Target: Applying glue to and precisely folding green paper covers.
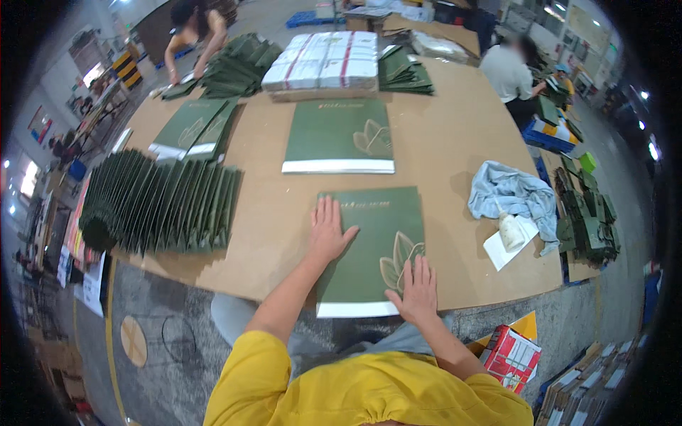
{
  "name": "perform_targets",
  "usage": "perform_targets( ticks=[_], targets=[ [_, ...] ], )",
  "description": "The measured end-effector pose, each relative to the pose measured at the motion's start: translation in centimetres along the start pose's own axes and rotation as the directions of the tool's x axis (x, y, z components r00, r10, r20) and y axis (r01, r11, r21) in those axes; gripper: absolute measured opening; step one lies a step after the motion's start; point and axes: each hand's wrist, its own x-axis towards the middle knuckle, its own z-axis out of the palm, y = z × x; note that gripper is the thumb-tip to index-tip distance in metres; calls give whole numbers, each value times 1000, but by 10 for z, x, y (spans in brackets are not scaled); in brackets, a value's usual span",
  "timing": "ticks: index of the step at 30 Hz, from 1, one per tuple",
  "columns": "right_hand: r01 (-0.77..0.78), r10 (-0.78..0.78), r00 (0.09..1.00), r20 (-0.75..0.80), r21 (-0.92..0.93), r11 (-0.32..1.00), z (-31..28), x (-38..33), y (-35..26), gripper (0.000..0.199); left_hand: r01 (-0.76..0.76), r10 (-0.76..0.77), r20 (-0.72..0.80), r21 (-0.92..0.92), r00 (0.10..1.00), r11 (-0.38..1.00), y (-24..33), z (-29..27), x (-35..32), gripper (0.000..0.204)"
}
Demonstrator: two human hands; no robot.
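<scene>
A flat green paper bag (366, 259) lies on the table right in front of me. It has a pale leaf design, a cord-like line beside the leaves, and a white strip along its near edge. My left hand (328, 233) rests flat on its upper left side, fingers stretched out and thumb apart. Near the lower right edge my right hand (418, 292) lies on it with spread fingers, close to the leaf design. Just beyond it, apart from it, is another flat green bag (330, 138) with the same white strip.
Many folded green bags (163, 202) stand in a fanned row at left. Behind are more flat bags (188, 128) and a white block with red stripes (323, 64). At right lie a blue cloth (508, 186), a bottle (510, 233) and white paper (497, 255). Other people work beyond the brown table (465, 277).
</scene>
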Motion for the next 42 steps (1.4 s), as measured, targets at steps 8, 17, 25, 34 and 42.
perform_targets(
  ticks=[8,17,25,34,42],
  targets=[
    [-43,43,999,2,3,999,12,-12,9,85,-167,172,64,-80,983,983,24,-27,-142,71],
    [276,-223,956,-190,330,903,-38,5,82,33,-439,442,-36,-219,896,871,-44,-77,-129,42],
    [520,-508,854,-108,167,838,-49,-2,89,34,-455,480,61,-229,875,860,-58,-58,-132,42],
    [537,-504,828,-246,89,839,-42,-18,75,39,-463,463,-47,13,885,886,-25,-67,-143,38],
    [479,-448,877,-172,261,838,-32,-10,80,34,-377,376,-39,-180,926,909,-30,-69,-135,38]
  ],
)
